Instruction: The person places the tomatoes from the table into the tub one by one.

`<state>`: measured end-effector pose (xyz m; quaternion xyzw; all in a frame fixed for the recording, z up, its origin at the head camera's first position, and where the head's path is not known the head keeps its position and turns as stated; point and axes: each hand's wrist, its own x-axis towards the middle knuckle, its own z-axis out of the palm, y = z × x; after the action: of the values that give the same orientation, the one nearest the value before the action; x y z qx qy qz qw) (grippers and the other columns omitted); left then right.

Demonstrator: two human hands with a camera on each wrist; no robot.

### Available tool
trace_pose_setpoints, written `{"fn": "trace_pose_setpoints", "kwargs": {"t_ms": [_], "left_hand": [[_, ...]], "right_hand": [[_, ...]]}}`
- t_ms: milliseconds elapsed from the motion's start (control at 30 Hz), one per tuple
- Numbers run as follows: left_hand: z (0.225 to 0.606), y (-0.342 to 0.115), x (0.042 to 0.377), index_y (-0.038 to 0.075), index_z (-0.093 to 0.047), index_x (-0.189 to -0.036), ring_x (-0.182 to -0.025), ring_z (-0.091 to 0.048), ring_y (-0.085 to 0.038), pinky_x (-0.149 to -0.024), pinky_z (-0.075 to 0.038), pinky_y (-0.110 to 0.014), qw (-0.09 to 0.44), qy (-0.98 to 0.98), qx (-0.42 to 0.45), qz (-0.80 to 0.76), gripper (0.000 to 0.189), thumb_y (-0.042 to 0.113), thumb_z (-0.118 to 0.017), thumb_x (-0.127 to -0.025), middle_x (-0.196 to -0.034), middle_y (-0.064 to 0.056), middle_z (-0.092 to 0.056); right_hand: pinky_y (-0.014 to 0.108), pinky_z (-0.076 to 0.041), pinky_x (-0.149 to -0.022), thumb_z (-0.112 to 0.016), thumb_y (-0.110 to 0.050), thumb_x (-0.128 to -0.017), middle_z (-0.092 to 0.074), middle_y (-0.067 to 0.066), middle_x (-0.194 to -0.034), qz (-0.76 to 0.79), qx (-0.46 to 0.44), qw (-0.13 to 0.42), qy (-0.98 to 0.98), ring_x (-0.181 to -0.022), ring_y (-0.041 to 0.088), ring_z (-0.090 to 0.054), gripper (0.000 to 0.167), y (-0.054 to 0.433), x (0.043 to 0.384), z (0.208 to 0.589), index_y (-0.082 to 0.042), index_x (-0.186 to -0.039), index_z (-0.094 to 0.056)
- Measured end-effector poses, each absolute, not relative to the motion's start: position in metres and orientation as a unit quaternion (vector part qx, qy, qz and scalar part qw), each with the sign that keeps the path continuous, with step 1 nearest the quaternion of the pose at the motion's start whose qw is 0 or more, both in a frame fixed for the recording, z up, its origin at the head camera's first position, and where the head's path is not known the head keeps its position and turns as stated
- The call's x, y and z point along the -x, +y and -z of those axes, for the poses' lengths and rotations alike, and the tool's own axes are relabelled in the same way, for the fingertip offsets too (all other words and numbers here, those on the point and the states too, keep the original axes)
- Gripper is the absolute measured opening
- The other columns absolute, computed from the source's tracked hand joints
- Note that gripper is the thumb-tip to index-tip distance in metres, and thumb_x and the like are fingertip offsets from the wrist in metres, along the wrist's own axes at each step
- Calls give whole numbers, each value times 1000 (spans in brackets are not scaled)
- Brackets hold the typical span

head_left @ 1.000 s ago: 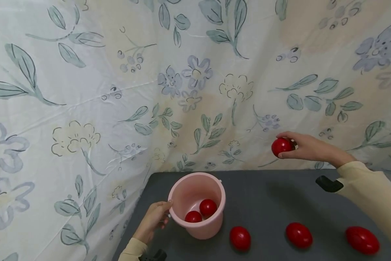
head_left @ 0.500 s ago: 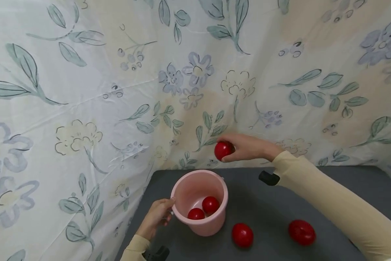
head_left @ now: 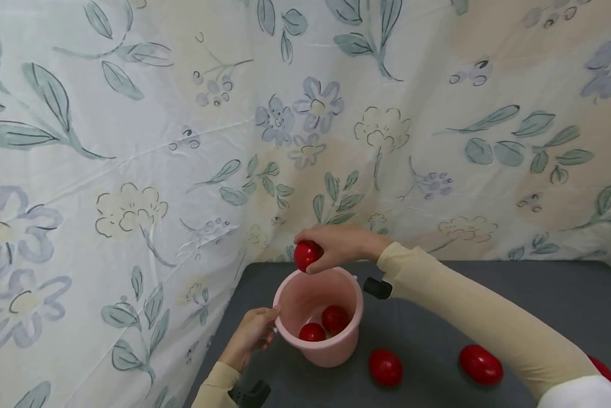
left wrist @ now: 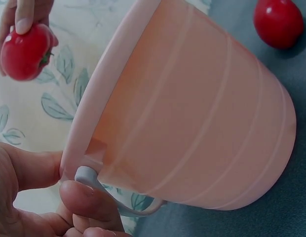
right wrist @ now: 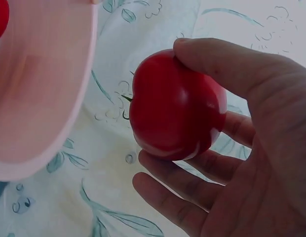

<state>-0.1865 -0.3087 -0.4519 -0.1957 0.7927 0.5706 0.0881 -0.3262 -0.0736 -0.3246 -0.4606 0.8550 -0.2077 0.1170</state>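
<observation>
My right hand (head_left: pixel 342 247) holds a red tomato (head_left: pixel 308 256) above the far rim of a pink bucket (head_left: pixel 330 354). In the right wrist view, thumb and fingers grip the glossy, lobed tomato (right wrist: pixel 175 106), and a bit of green stem shows. At the bucket's left rim, my left hand (head_left: pixel 251 334) pinches the edge. The left wrist view has that thumb on the rim (left wrist: pixel 106 74) and a finger by the pale handle (left wrist: pixel 138 210). Inside the bucket lie two more tomatoes, one nearer (head_left: pixel 312 332) and one farther right (head_left: pixel 336 319).
On the dark grey table (head_left: pixel 427 300), one tomato (head_left: pixel 385 367) lies right of the bucket and another (head_left: pixel 481 364) farther right. A third (head_left: pixel 603 369) is partly hidden by the right sleeve (head_left: pixel 473 306). Floral cloth (head_left: pixel 208 141) hangs behind and to the left.
My right hand has carried its tomato leftward from the right side to over the bucket's far rim. My left hand has stayed at the rim while the head view shifted slightly.
</observation>
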Motion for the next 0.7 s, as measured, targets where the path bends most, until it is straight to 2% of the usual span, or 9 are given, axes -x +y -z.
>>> {"fn": "trace_pose_setpoints", "kwargs": {"t_ms": [167,400,600,700], "left_hand": [[452,-309,188,2,-64,-103,-54,-49,-11,-51,-40,-26,94,792,197,-570,37,38,-57,-101,-71,0,-57],[450,-310,188,2,-64,-102,-55,-49,-12,-52,-40,-27,83,797,190,-567,37,39,-57,-101,-69,-1,-56],[452,-311,187,2,-64,-101,-55,-50,-12,-51,-41,-27,83,798,186,-566,36,38,-57,-101,-68,-1,-56],[452,-313,186,2,-64,-101,-55,-50,-11,-51,-41,-26,85,798,181,-568,36,38,-56,-101,-68,-1,-56]], "right_hand": [[27,-58,-82,-85,-33,-79,-64,-5,-127,196,477,128,847,-111,14,-60,70,-81,325,340,-24,-140,-52],[29,-59,-79,-86,-30,-79,-64,-8,-120,174,464,210,843,-109,14,-59,65,-87,315,376,-26,-136,-56],[25,-58,-75,-90,-27,-73,-64,-13,-110,113,464,238,846,-102,11,-57,60,-86,302,401,-32,-125,-59],[24,-57,-75,-89,-25,-75,-65,-13,-106,89,473,253,840,-97,10,-56,55,-84,297,408,-30,-122,-61]]}}
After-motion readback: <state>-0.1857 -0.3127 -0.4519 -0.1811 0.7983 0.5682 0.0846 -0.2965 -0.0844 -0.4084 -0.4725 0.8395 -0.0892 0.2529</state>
